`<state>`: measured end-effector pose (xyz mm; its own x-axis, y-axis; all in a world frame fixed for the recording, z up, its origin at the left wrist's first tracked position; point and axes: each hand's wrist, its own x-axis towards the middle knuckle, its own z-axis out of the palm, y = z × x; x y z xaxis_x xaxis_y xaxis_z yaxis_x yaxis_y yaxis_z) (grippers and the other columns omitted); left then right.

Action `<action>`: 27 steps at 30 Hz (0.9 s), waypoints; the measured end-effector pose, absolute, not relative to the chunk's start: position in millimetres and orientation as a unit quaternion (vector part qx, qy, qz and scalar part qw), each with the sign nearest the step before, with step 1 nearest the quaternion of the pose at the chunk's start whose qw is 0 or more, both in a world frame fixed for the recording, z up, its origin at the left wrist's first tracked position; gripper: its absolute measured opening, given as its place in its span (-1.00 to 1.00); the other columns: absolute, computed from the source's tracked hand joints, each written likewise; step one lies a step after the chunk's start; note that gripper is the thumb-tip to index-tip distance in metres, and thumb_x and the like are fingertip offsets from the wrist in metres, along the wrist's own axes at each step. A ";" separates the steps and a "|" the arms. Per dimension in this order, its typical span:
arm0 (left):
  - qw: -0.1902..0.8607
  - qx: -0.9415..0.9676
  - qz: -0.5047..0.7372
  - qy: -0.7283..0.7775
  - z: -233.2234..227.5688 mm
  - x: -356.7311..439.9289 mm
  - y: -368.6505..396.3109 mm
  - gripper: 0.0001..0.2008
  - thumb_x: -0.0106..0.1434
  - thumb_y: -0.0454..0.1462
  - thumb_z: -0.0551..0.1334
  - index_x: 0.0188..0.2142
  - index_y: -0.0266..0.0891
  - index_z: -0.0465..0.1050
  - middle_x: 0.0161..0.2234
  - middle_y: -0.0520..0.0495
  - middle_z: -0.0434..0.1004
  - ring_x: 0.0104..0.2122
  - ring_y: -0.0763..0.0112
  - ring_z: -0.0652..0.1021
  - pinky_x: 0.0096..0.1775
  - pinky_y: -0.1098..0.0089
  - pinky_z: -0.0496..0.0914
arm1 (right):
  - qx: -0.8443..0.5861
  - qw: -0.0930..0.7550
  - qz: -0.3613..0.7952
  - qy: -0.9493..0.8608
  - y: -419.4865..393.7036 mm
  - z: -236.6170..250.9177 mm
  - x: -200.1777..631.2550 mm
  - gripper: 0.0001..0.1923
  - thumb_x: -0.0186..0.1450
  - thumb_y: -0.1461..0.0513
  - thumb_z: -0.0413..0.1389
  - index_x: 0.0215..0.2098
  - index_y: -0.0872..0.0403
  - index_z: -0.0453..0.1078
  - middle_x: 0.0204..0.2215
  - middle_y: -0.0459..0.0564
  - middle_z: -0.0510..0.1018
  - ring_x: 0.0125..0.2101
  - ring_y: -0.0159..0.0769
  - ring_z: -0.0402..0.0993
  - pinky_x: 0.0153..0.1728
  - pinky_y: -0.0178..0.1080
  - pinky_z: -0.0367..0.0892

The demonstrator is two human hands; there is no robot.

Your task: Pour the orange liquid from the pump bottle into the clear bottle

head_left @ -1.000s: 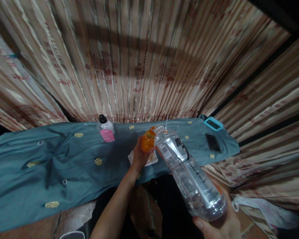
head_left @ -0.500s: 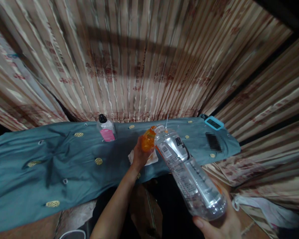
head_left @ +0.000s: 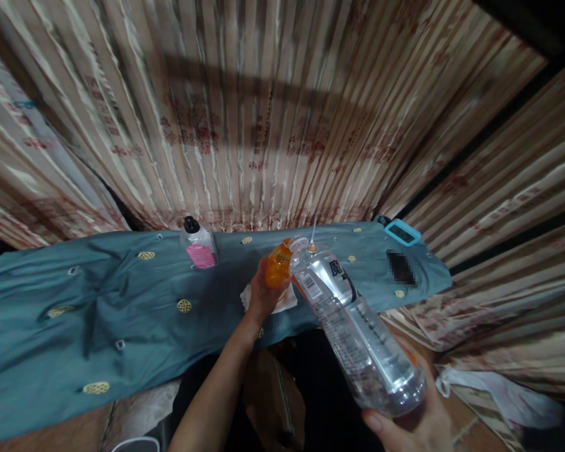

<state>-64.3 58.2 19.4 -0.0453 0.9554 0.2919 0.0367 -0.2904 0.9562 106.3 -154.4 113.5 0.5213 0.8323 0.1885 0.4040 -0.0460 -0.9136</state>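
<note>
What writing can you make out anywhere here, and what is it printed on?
"魔": large black character on the label of the clear plastic bottle, the rest hidden.
Barcode and small print on the same bottle: too small to read.
Pink label on the small bottle: blurred, unreadable.
Screen of the blue device: unreadable.
Red marks on the curtain: too blurred.

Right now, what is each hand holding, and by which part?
The right hand grips the clear plastic bottle by its base, tilted toward the small orange container, which the left hand holds around its side.
</note>
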 end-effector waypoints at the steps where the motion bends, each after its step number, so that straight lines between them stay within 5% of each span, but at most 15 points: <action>1: 0.397 0.563 0.571 0.446 19.7 -64.2 58.4 -0.47 0.05 -0.21 0.39 0.00 -0.17 0.30 -0.19 -0.04 0.57 -0.28 0.33 0.60 -0.23 0.33 0.52 | -0.694 0.529 0.203 -0.443 -154.0 113.9 105.9 -0.10 -0.02 -0.20 0.34 0.15 0.05 0.31 -0.03 0.09 0.59 0.00 0.04 0.57 0.00 -0.13 0.47; 12: 0.376 0.566 0.569 0.463 16.8 -64.2 59.0 -0.47 0.05 -0.18 0.40 -0.01 -0.17 0.31 -0.21 -0.03 0.57 -0.30 0.33 0.60 -0.25 0.35 0.51 | -0.696 0.519 0.167 -0.468 -152.6 111.6 108.8 -0.17 0.02 -0.21 0.31 0.13 0.01 0.34 -0.11 0.05 0.62 -0.09 0.04 0.62 -0.14 -0.13 0.56; 27: 0.378 0.559 0.569 0.469 16.1 -62.7 59.0 -0.47 0.03 -0.19 0.42 -0.01 -0.19 0.33 -0.20 -0.05 0.58 -0.28 0.30 0.60 -0.23 0.31 0.52 | -0.687 0.532 0.197 -0.454 -151.8 116.0 105.8 -0.17 -0.01 -0.19 0.34 0.12 -0.02 0.34 -0.05 0.03 0.60 -0.02 -0.01 0.60 -0.08 -0.19 0.54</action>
<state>-62.7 59.0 16.1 -0.0883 0.9554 0.2820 0.0938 -0.2738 0.9572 105.8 -151.8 116.0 0.5098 0.8337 0.2125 0.4137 -0.0210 -0.9102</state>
